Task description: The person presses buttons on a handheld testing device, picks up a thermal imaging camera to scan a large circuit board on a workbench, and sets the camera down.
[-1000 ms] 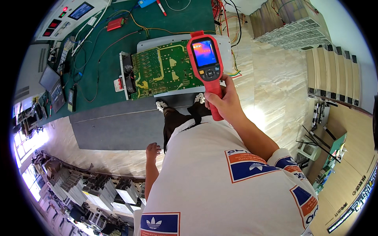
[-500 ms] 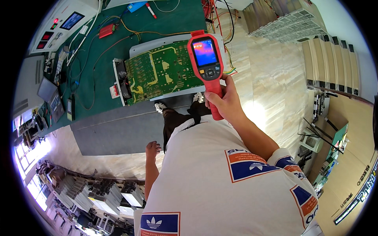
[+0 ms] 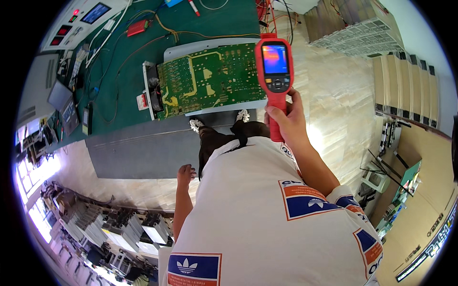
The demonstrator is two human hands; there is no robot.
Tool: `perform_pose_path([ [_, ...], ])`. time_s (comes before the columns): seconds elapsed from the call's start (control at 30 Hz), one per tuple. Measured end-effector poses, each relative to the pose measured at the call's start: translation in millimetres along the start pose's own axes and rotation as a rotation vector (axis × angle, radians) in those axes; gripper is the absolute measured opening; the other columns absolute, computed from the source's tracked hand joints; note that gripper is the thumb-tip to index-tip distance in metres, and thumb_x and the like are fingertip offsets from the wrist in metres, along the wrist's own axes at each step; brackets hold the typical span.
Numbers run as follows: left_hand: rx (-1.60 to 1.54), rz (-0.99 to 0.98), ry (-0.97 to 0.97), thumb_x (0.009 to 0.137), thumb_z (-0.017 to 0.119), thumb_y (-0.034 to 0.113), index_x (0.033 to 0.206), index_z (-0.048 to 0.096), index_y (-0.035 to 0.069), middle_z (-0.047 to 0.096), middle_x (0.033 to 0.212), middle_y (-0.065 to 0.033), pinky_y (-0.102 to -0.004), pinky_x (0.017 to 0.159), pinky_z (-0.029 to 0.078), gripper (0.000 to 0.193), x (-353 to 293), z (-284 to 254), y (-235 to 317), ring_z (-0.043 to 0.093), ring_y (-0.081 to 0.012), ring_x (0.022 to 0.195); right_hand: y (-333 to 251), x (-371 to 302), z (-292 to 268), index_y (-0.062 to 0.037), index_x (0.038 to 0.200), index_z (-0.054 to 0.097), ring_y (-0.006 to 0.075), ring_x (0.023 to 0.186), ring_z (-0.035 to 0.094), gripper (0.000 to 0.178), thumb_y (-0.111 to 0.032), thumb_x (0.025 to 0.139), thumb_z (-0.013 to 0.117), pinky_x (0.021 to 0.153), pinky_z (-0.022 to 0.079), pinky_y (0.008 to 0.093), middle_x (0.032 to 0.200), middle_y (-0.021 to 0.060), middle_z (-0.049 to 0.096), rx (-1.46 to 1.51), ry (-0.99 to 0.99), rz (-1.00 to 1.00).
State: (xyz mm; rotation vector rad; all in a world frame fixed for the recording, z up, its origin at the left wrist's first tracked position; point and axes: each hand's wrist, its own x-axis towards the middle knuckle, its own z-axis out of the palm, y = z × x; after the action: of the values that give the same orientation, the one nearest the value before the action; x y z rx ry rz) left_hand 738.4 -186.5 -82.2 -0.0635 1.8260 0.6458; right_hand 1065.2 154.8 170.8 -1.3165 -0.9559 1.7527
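Note:
A red thermal camera [image 3: 275, 86] is gripped by its handle in my right hand [image 3: 292, 123], fingers wrapped round it. It is held upright over the right end of a large green circuit board [image 3: 234, 71]. Its small screen glows blue with an orange-pink patch. The board lies on a light metal plate, with a metal bracket [image 3: 149, 90] and dark parts along its left end. By my side hangs my left hand [image 3: 186, 174], empty, with its fingers loosely curled and slightly apart.
The green bench top [image 3: 126, 90] carries a red box [image 3: 138, 28], loose cables, a laptop [image 3: 64, 102] and a white instrument [image 3: 78, 21] with a screen. Stacked metal-cased units [image 3: 355, 31] stand on the right. Wires hang near the bench's right end.
My right hand has carried the thermal camera to the right relative to the board, and it is held straighter. Its screen picture has changed. The whole view has shifted slightly.

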Motion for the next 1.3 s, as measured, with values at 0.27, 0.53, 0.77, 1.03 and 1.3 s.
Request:
perform_pose_path([
  [0.27, 0.018, 0.015, 0.01, 0.099, 0.056, 0.022, 0.114, 0.064, -0.001, 0.069, 0.086, -0.0107, -0.0273, 0.051, 0.048, 0.028, 2, 4, -3, 0.066, -0.0158, 0.065, 1, 4, -3, 0.0023, 0.135, 0.03, 0.019, 0.07, 0.063, 0.061, -0.009, 0.088, 0.068, 0.062, 0.053, 0.0322, 0.095, 0.0136, 0.064, -0.024, 0.007, -0.04],
  [0.53, -0.005, -0.002, -0.002, 0.099, 0.055, 0.021, 0.114, 0.064, -0.001, 0.068, 0.085, -0.01, -0.0278, 0.051, 0.048, 0.029, 1, 3, -2, 0.065, -0.0158, 0.064, 2, 7, 19, 0.0012, 0.133, 0.031, 0.0164, 0.068, 0.064, 0.061, -0.002, 0.086, 0.069, 0.063, 0.054, 0.0319, 0.091, 0.0117, 0.064, 0.013, -0.034, 0.0],
  [0.77, -0.015, -0.026, 0.008, 0.099, 0.055, 0.022, 0.115, 0.062, -0.001, 0.066, 0.085, -0.0089, -0.0279, 0.051, 0.046, 0.029, -3, -1, -3, 0.064, -0.0164, 0.063, 15, 12, 43, 0.0008, 0.133, 0.03, 0.0154, 0.067, 0.064, 0.062, -0.004, 0.086, 0.069, 0.063, 0.054, 0.0312, 0.092, 0.012, 0.064, 0.081, -0.082, 0.017],
  [1.03, -0.013, -0.042, -0.001, 0.099, 0.054, 0.023, 0.115, 0.062, -0.001, 0.068, 0.087, -0.0094, -0.029, 0.053, 0.048, 0.03, -1, -4, -13, 0.065, -0.0169, 0.063, 17, 11, 49, -0.0022, 0.135, 0.03, 0.0173, 0.069, 0.063, 0.059, -0.004, 0.089, 0.067, 0.063, 0.052, 0.0331, 0.092, 0.0099, 0.063, 0.052, -0.08, 0.015],
  [1.3, -0.021, -0.03, 0.003, 0.099, 0.053, 0.022, 0.116, 0.063, -0.002, 0.068, 0.087, -0.0097, -0.028, 0.052, 0.047, 0.03, 7, -5, -14, 0.065, -0.0164, 0.063, 15, 10, 52, 0.0013, 0.132, 0.031, 0.015, 0.067, 0.063, 0.061, -0.003, 0.085, 0.07, 0.062, 0.053, 0.0308, 0.095, 0.0125, 0.064, 0.083, -0.075, 0.021],
])
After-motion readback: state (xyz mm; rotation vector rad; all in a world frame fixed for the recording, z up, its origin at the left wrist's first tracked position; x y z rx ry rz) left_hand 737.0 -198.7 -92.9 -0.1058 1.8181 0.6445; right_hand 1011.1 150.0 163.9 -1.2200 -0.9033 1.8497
